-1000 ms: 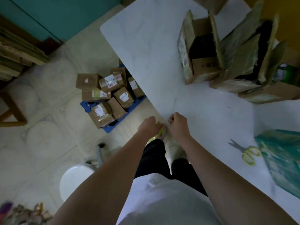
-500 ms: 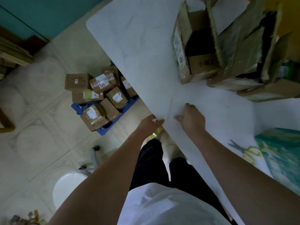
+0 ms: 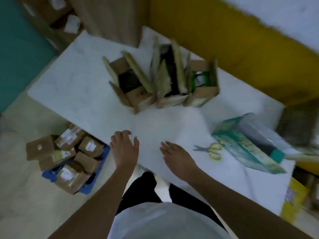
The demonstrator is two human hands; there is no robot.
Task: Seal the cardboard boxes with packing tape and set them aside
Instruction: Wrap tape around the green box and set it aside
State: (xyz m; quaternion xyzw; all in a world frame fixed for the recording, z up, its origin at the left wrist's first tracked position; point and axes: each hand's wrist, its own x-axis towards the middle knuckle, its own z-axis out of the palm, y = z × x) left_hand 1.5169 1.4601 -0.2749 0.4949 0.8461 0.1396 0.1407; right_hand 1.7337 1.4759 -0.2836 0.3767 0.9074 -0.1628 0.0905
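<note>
Our left grip (image 3: pixel 124 149) hung open over the near edge of the tabletop (image 3: pixel 82 87), fingers loosely spread and a little curled, with nothing in it. Our right grip (image 3: pixel 178 158) was open too, palm down with the fingers straight and close together, low over the white surface and holding nothing. The blur kept us from telling whether either one actually touched the top. The two lay side by side with a bare strip of tabletop between them. Near our right grip and further right lay the scissors (image 3: pixel 211 150), yellow-handled, blades pointing back toward that grip. Just beyond them lay a teal bag (image 3: pixel 241 144), flat on the surface. Well apart from both grips, toward the far side of the tabletop, three open boxes stood in a row, touching or nearly so, all with flaps up and unsealed: the left box (image 3: pixel 136 96) with something dark inside, the middle box (image 3: pixel 170 100), and the right box (image 3: pixel 201 94) with something green showing in it. Down on the floor to our left, the taped boxes (image 3: pixel 89 147) sat piled together on a blue pallet (image 3: pixel 49 175), several carrying white labels. A yellow wall (image 3: pixel 224 40) ran behind the tabletop.
</note>
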